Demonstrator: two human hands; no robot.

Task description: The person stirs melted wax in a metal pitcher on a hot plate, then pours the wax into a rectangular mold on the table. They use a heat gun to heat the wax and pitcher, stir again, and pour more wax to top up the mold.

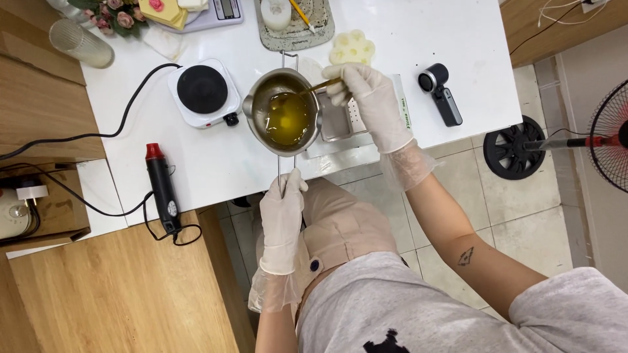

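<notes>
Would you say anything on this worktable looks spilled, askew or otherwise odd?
Nothing looks spilled. The one oddity: the black heat gun lies at the white table's near edge, its cord drooping over the side.

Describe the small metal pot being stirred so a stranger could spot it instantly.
On the white table, just right of the white single hotplate, sits the small steel pot. It alone holds yellow liquid, its long wire handle gripped by the gloved left hand.

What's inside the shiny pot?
The pot holds yellow liquid, with a thin stick from the right hand dipping in. The left hand grips the handle. The pot's bottom is hidden under the liquid.
</notes>
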